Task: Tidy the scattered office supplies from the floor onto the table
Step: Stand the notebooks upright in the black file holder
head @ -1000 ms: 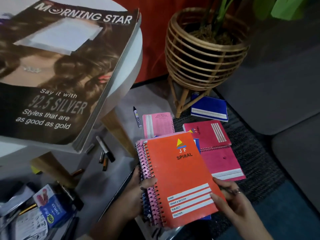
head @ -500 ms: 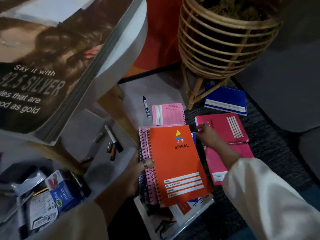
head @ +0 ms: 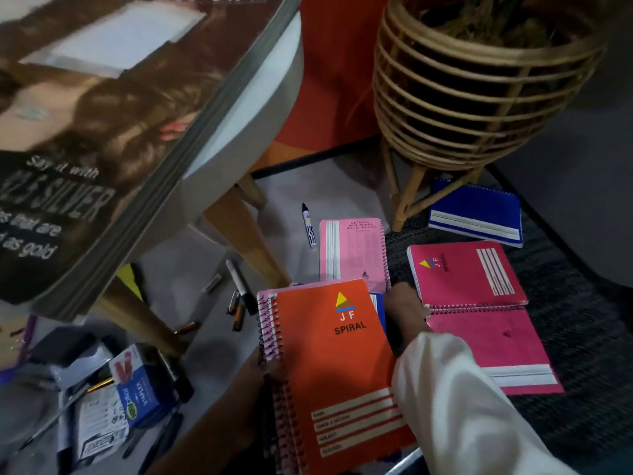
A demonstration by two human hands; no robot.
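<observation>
A large magazine (head: 102,132) filled the upper left of the frame, lying on the round white table (head: 270,97), with a rattan planter (head: 479,90) at upper right. Below centre, the left hand (head: 263,368) gripped a stack of spiral notebooks by the coil edge, thumb curled over the orange notebook (head: 342,365) on top, the stack held above the floor. The right hand (head: 407,310), in a pale sleeve, reached to the near corner of the open magenta notebook (head: 479,303) on the dark rug at centre right; whether its fingers had closed on the cover could not be told. Still on the floor lay a blue notebook (head: 476,214) by the planter's legs, a pink notebook (head: 352,248) at centre, a stapler box (head: 144,382) amid clutter at lower left, a marker (head: 308,224) and a second marker (head: 241,286) with small batteries (head: 236,310) beside it. Judged from this, the task was at an early stage: notebooks were partly gathered, none of them yet on the table, and the pens and small items remained.
</observation>
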